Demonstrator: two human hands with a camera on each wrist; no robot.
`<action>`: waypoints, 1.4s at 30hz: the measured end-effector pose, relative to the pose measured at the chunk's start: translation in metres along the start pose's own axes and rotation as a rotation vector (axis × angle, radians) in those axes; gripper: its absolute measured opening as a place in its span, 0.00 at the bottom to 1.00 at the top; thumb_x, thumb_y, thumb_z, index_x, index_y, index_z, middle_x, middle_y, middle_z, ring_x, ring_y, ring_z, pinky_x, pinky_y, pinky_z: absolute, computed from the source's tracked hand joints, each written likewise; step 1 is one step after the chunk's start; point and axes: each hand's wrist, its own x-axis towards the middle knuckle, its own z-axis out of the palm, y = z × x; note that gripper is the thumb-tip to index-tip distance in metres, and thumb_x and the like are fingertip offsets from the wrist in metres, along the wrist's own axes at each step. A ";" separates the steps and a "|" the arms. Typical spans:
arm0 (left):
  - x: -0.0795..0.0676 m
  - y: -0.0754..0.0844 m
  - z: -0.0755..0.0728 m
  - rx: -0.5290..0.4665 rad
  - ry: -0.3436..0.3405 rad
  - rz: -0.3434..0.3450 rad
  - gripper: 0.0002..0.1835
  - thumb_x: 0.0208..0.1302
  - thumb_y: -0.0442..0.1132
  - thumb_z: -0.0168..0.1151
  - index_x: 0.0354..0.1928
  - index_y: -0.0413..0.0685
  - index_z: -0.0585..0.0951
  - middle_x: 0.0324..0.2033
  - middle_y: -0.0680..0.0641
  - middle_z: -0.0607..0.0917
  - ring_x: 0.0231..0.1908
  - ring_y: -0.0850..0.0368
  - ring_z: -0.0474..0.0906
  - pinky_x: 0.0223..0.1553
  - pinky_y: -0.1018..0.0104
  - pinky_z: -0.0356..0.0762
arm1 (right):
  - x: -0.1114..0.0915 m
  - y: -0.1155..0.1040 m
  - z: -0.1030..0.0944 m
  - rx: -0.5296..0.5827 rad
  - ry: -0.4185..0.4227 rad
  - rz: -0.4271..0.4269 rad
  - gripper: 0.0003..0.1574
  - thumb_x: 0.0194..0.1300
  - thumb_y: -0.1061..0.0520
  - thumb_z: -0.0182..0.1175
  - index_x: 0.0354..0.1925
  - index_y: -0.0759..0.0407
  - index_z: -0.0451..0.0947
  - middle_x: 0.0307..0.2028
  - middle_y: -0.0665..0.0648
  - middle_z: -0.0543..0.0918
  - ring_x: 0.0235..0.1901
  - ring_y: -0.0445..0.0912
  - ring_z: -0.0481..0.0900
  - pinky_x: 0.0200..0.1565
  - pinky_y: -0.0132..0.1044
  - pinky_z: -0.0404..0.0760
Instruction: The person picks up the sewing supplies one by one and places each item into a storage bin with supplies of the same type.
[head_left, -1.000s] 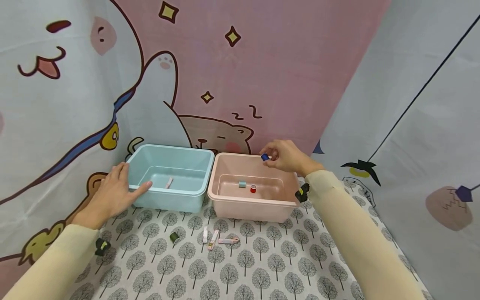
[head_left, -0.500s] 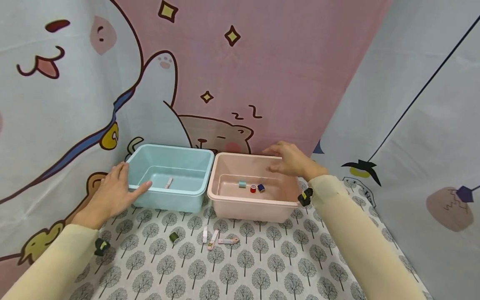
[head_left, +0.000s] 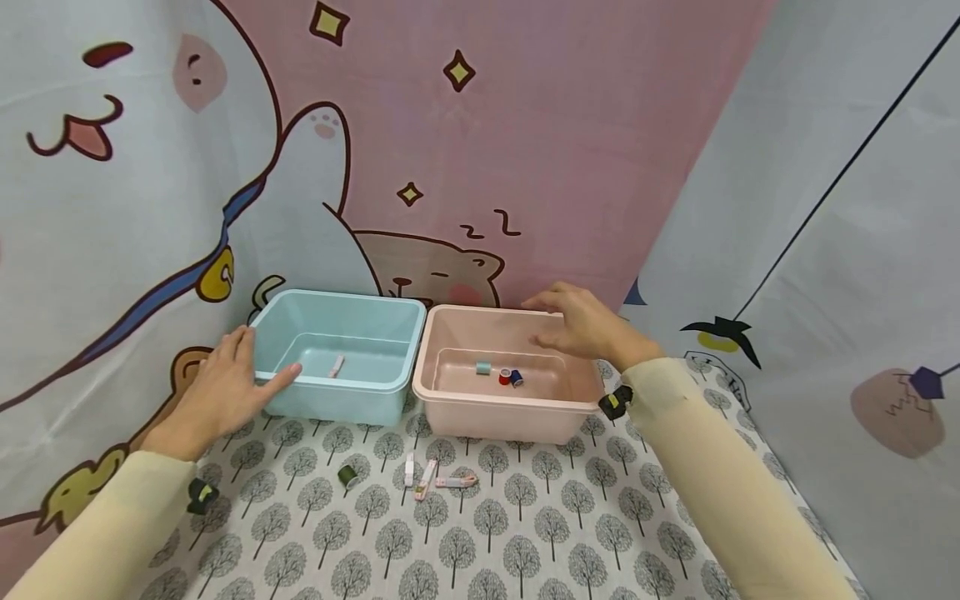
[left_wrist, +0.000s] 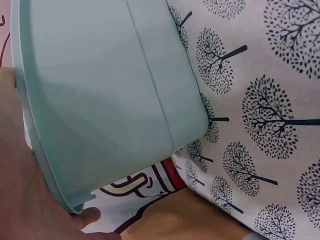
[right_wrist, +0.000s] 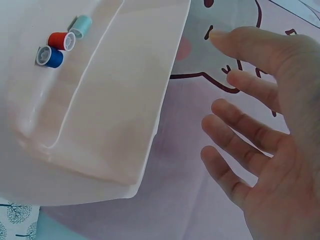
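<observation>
My left hand (head_left: 217, 392) rests on the corner of the light blue bin (head_left: 337, 402), thumb and fingers apart. My right hand (head_left: 583, 327) has its fingers spread – it is by the pink bin's (head_left: 510, 422) back edge. Inside that bin, the dark blue spool (right_wrist: 51, 57) is right beside the red spool (right_wrist: 58, 41) – the pale blue spool (right_wrist: 82, 26) lies near.

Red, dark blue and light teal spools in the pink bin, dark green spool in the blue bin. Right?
No: the dark green spool lies on the tree-print cloth in front of the blue bin, per the head view. The red spool, dark blue spool and light teal spool are in the pink bin.
</observation>
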 end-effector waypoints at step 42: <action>0.002 -0.003 0.003 -0.015 -0.004 -0.013 0.68 0.84 0.77 0.54 0.91 0.21 0.42 0.88 0.14 0.49 0.84 0.06 0.50 0.80 0.07 0.51 | -0.089 -0.050 0.054 0.191 0.151 -0.327 0.26 0.72 0.60 0.83 0.66 0.55 0.91 0.57 0.56 0.89 0.42 0.47 0.88 0.43 0.32 0.95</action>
